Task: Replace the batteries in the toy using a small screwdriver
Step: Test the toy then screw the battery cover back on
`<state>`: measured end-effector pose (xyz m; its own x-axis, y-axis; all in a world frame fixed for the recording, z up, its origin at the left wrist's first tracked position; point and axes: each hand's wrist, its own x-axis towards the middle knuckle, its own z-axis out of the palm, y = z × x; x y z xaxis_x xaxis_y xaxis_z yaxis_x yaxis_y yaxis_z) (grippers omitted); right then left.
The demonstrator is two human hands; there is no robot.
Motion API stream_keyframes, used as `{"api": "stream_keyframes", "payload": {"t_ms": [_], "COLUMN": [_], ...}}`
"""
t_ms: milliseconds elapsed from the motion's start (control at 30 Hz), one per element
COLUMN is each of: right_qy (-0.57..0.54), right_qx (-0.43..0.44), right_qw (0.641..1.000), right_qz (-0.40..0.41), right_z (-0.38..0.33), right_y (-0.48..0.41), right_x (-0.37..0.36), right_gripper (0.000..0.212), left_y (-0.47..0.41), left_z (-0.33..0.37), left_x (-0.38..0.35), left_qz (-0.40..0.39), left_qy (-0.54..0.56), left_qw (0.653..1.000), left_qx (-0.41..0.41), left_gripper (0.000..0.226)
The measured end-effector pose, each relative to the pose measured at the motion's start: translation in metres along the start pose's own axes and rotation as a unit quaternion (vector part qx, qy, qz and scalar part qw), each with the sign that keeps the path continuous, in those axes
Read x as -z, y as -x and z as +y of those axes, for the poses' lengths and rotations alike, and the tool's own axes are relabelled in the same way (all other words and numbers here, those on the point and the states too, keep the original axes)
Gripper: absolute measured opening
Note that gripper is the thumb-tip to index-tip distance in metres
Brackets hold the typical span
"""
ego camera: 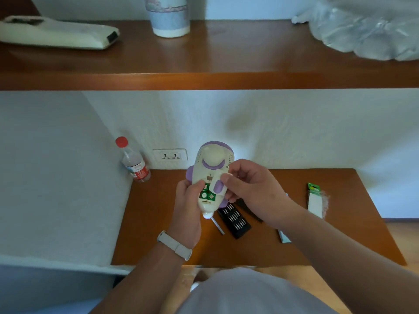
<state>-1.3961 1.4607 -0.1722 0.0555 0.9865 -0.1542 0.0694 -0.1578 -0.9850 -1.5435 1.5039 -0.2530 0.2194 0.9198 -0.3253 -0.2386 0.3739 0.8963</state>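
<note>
At ten o'clock on the table (158, 234) stands a bottle (135, 162). At centre, held above the table, the left hand (188, 207) grips the toy (209, 164) by its lower body, thumb beside the bared coin cells (207, 196). The right hand (251, 184) pinches the loose lid (217, 182) over the compartment's right edge. The unscrewing looks done; whether these cells are old or new I cannot tell. Next comes either the screwdriver (218, 225), at six o'clock under the toy, or the battery pack (315, 200) at three.

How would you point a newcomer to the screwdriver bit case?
Start at the brown desk under the wall shelf. On it, just below the white-and-purple toy, lies the bit case. It is the only black tray with rows of pale bits, unlike the green-topped packet farther right.
</note>
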Motion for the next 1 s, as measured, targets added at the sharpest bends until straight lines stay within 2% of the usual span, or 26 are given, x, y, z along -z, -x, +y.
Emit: {"api": "stream_keyframes", "payload": {"t_ms": [200,367,500,600,700,733,800,933,1000], "right_qy": [0.078,0.111,0.093,0.088,0.1,0.104,0.108,0.092,0.093], "right_qx": [0.006,0.013,0.016,0.024,0.033,0.036,0.044,0.044,0.038], "right_qw": [0.997,0.994,0.996,0.996,0.994,0.994,0.993,0.995,0.995], "right_qz": [0.005,0.007,0.0,-0.007,-0.009,-0.011,-0.01,0.0,0.001], "right_z": [-0.008,-0.009,-0.008,-0.009,-0.011,-0.011,-0.011,-0.013,-0.014], "right_y": [0.002,0.003,0.003,0.003,0.001,0.0,-0.002,-0.004,-0.004], "right_x": [0.027,0.038,0.041,0.043,0.044,0.044,0.044,0.046,0.048], "right_gripper": [0.013,0.011,0.013,0.013,0.012,0.012,0.012,0.018,0.022], "left_y": [0.003,0.009,0.011,0.013,0.013,0.013,0.012,0.012,0.011], "left_z": [-0.003,0.0,0.003,0.007,0.009,0.011,0.011,0.01,0.008], "left_x": [-0.03,-0.047,-0.053,-0.057,-0.058,-0.058,-0.058,-0.057,-0.055], "left_qz": [-0.023,0.014,0.029,0.036,0.043,0.046,0.045,0.031,0.024], "left_qy": [0.007,-0.01,-0.024,-0.027,-0.035,-0.037,-0.048,-0.065,-0.074], "left_qw": [1.0,1.0,0.999,0.999,0.998,0.998,0.997,0.996,0.995], "left_qx": [-0.008,0.001,-0.001,-0.01,-0.019,-0.022,-0.032,-0.058,-0.066], "left_gripper": [0.07,0.077,0.049,0.044,0.028,0.029,0.047,0.047,0.058]}}
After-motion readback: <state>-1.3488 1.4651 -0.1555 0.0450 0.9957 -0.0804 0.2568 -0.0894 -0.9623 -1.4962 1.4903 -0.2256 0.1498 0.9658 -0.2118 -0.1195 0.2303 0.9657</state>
